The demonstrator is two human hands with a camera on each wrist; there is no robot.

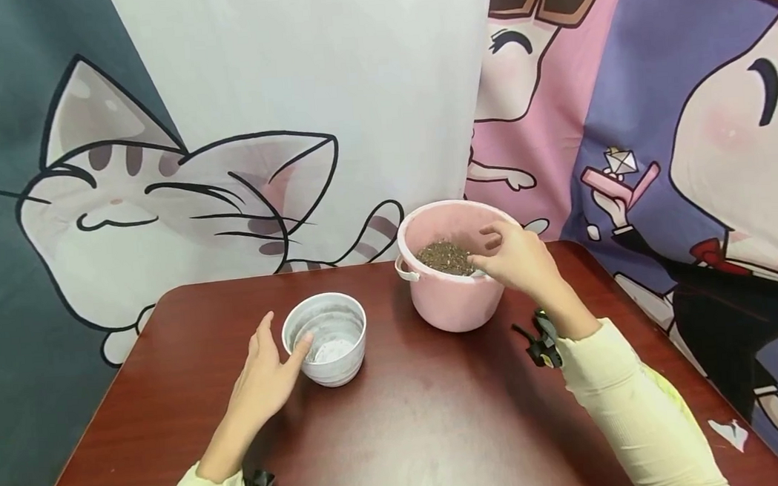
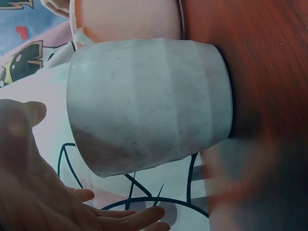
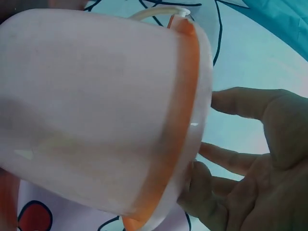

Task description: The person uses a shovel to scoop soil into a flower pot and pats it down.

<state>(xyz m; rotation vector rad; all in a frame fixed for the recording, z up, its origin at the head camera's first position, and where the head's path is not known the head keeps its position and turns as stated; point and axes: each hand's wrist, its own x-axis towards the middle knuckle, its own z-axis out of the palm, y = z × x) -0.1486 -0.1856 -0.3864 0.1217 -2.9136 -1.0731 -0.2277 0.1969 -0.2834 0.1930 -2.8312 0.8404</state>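
Note:
A pale grey-white marbled pot (image 1: pixel 328 339) stands upright on the table, with nothing seen in it. My left hand (image 1: pixel 263 373) is at its left side, fingers spread; the left wrist view shows a gap between the hand and the pot wall (image 2: pixel 149 106). Behind and to the right stands a pink bucket (image 1: pixel 456 306) partly filled with brown soil (image 1: pixel 445 258). Over the bucket's right rim is my right hand (image 1: pixel 517 257), thumb and fingers apart. A small whitish piece (image 1: pixel 478 273) shows below the thumb; its kind is unclear. In the right wrist view, the bucket's rim hides some fingertips.
The brown wooden table (image 1: pixel 401 435) reaches back to a cartoon-printed cloth backdrop (image 1: pixel 325 68). A white handle (image 1: pixel 405 269) sticks out at the bucket's left side. Near the table's right edge there is a small white scrap (image 1: pixel 728 434).

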